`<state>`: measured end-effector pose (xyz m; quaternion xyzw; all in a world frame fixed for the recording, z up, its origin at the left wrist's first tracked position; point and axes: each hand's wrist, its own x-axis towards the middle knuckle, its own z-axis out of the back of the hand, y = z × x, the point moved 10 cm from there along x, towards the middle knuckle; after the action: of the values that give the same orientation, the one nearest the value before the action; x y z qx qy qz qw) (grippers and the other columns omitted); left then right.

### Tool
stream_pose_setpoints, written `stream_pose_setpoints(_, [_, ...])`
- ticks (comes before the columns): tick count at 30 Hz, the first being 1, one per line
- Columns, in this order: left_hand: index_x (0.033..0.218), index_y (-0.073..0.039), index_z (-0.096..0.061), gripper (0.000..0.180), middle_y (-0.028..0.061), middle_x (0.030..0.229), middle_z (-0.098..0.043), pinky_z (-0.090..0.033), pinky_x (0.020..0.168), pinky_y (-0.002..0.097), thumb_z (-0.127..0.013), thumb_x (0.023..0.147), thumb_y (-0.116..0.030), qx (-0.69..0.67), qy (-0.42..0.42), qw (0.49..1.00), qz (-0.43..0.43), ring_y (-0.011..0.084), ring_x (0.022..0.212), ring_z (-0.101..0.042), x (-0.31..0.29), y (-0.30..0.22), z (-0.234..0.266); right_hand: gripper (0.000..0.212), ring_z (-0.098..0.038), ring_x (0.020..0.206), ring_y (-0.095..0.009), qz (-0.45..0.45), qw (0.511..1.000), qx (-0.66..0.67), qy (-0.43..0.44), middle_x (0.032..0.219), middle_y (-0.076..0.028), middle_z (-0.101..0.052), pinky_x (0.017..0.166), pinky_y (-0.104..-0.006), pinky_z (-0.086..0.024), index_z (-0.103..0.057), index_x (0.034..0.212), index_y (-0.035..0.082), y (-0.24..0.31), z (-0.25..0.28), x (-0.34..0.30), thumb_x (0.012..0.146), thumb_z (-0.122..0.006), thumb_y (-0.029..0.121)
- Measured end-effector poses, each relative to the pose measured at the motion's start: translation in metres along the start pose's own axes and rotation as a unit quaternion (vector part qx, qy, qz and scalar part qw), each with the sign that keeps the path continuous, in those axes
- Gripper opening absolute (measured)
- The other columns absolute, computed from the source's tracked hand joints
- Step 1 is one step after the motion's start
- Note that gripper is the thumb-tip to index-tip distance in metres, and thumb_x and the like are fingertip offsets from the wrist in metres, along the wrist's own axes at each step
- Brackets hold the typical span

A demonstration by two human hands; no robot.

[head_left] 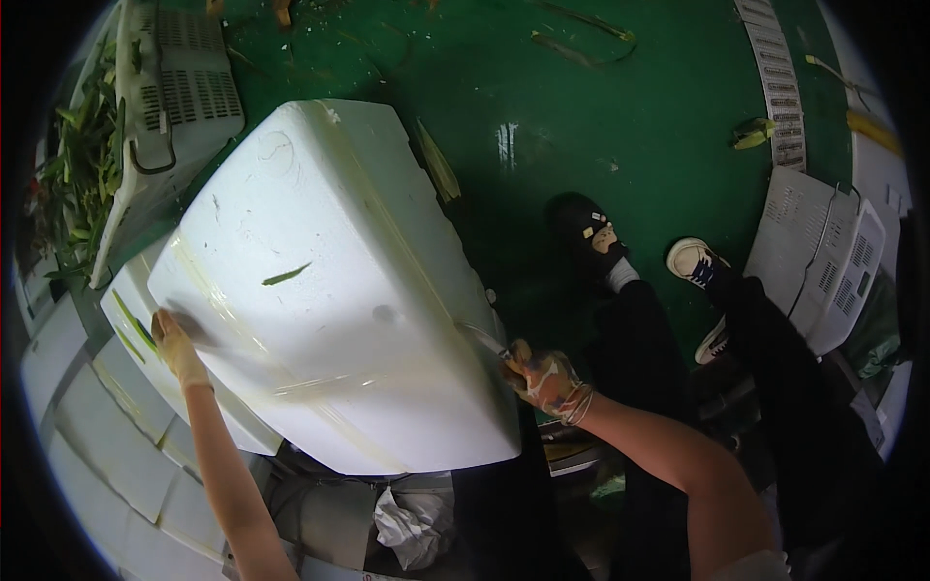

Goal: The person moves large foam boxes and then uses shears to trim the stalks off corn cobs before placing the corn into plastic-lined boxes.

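Note:
A large white foam box (320, 261) lies before me, with strips of clear tape across it and a small green leaf piece (287, 275) on its face. My right hand (550, 381), in a patterned glove, is closed round a knife (481, 339), its blade against the box's right edge. At the box's left side is my left hand (175, 349), its fingers drawn together beside a long green leaf (134, 321). That leaf lies on a second white foam piece (232, 405) behind the large box. What the left fingers hold, if anything, is hidden.
A white crate (189, 97) full of green leaves (92, 165) stands at the far left. More white boxes (116, 426) fill the lower left. Another person's shoe (693, 261) and a white basket (814, 252) are at the right. Leaf scraps (438, 165) litter the green floor (504, 87).

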<state>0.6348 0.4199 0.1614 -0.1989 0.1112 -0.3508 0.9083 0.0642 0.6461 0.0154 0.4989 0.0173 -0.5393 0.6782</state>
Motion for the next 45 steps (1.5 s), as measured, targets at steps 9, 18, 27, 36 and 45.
stream_pose_setpoints(9, [0.131,-0.003,-0.046,0.048,0.0100,0.130,-0.050,-0.036,0.103,0.0317,-0.046,0.097,-0.036,-0.062,0.086,0.994,0.039,0.0210,0.120,-0.048,-0.135,0.060,0.055,0.034,-0.059,0.065,-0.024,-0.027,0.995,-0.054,0.079,0.083,-0.009,-0.063,0.053,-0.0363,-0.047,-0.054,0.120,0.010,-0.008,-0.065,-0.136,0.091,-0.049,0.027])
stream_pose_setpoints(18, [0.133,-0.001,-0.043,0.045,0.0112,0.132,-0.048,-0.034,0.105,0.0349,-0.041,0.100,-0.031,-0.135,0.149,0.980,0.005,0.0223,0.121,-0.048,-0.236,0.055,0.064,0.040,-0.055,0.057,-0.027,-0.244,0.966,-0.009,0.084,0.074,-0.010,-0.060,0.052,-0.0389,-0.044,-0.056,0.120,0.012,-0.061,-0.158,-0.261,0.093,-0.042,0.038])
stream_pose_setpoints(27, [0.123,0.000,-0.052,0.038,0.0102,0.115,-0.059,-0.041,0.098,0.0314,-0.043,0.099,-0.027,-0.185,-0.172,0.941,0.227,0.0179,0.108,-0.055,-0.464,0.144,0.273,0.034,-0.062,0.070,-0.031,-0.190,0.920,-0.211,0.270,0.081,-0.015,-0.064,0.061,-0.0406,-0.050,-0.058,0.105,0.005,-0.004,-0.092,-0.243,0.089,-0.050,0.034])
stream_pose_setpoints(36, [0.114,0.002,-0.056,0.037,0.0125,0.101,-0.063,-0.048,0.087,0.0321,-0.055,0.093,-0.028,-0.417,-0.306,0.663,0.541,0.0200,0.092,-0.060,-0.713,0.142,0.199,0.037,-0.062,0.063,-0.033,0.043,0.916,-0.191,0.350,0.074,-0.014,-0.062,0.055,-0.0403,-0.049,-0.046,0.103,0.001,0.132,-0.093,-0.209,0.084,-0.061,0.030])
stream_pose_setpoints(45, [0.115,0.000,-0.057,0.041,0.0118,0.106,-0.062,-0.048,0.085,0.0314,-0.062,0.089,-0.031,-0.599,-0.278,0.482,0.576,0.0195,0.095,-0.060,-0.769,0.165,0.039,0.024,-0.062,0.071,-0.035,0.306,0.914,-0.180,0.196,0.075,-0.018,-0.062,0.061,-0.0394,-0.047,-0.051,0.087,0.002,0.262,-0.296,-0.094,0.091,-0.053,0.026])
